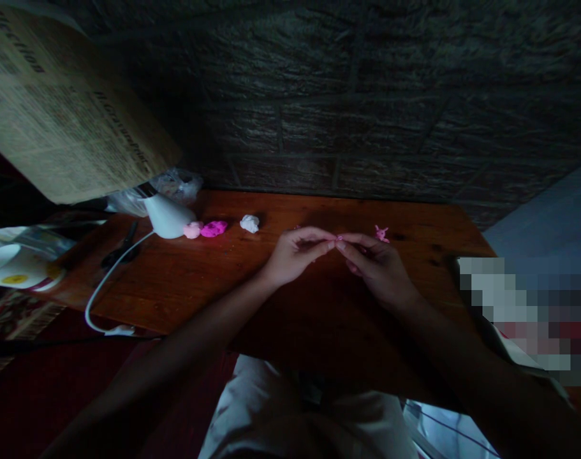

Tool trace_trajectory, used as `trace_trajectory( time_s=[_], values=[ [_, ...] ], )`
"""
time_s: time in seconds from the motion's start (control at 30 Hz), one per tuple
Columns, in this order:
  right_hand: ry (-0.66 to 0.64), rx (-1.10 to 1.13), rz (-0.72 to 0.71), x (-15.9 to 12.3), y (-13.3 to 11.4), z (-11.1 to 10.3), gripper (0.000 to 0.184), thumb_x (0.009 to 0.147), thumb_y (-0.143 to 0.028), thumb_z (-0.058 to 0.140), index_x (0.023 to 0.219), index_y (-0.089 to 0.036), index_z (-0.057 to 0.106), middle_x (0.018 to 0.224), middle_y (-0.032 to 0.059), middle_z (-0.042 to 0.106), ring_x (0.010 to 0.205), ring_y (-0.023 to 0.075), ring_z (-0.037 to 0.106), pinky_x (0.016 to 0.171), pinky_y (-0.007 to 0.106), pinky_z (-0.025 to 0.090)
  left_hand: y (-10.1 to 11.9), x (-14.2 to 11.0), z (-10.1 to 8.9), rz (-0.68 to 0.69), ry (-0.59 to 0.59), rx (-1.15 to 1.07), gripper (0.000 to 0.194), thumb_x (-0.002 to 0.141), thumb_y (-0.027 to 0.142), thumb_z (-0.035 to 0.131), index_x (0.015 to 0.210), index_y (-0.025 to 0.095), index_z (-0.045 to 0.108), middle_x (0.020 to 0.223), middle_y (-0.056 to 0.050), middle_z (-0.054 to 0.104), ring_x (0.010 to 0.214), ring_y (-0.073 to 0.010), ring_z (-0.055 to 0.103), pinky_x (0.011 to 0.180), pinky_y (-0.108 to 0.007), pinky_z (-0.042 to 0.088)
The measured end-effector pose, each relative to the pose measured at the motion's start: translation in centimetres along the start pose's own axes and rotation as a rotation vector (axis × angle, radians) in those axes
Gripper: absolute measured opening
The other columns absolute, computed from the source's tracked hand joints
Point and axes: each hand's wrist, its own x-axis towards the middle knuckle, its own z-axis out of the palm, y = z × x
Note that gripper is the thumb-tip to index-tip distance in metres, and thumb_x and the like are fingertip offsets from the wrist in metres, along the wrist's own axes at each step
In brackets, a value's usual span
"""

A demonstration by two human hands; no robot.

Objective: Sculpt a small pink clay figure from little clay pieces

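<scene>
Thumb and forefinger of my left hand [297, 252] meet those of my right hand [379, 264] over the wooden table. Between the two pinches is a tiny pink piece of clay [338, 238], mostly hidden by the fingertips. Just behind my right hand stands a small pink clay figure [381, 234] with thin parts sticking up. Left of my hands lies a white clay lump [249, 223]. Farther left, a bright magenta clay lump [214, 228] touches a pale pink clay lump [192, 230].
A lamp with a newsprint-patterned shade [80, 108] and white base [168, 217] stands at the left. Its white cable [92, 296] loops over the table [175, 287]. A paper cup [20, 268] lies at far left. A dark brick-patterned wall [319, 115] rises behind.
</scene>
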Motion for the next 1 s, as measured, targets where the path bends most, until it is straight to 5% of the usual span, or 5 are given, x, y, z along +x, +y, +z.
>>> trace_trajectory(
  time_s=[0.5,1.0],
  values=[
    [-0.03,0.032,0.044,-0.01,-0.25,0.25,0.035,0.078,-0.054,0.076,0.088,-0.021,0.069,0.055,-0.0072,0.046,0.048,0.0077,0.036,0.045,0.024,0.027,-0.05,-0.03,0.15,0.006,-0.077,0.048,0.019,0.083,0.036,0.072,0.088,0.017,0.074,0.083,-0.004,0.073,0.07,-0.0109,0.062,0.062,-0.023,0.048],
    [-0.08,0.164,0.089,0.1,0.07,-0.15,0.028,0.076,-0.042,0.08,0.099,-0.026,0.077,0.064,-0.0044,0.055,0.053,0.0075,0.037,0.047,0.023,0.025,0.15,0.14,-0.05,-0.145,-0.143,-0.15,0.019,0.081,0.034,0.075,0.09,0.017,0.075,0.083,-0.003,0.073,0.068,-0.0093,0.061,0.059,-0.02,0.046]
  ],
)
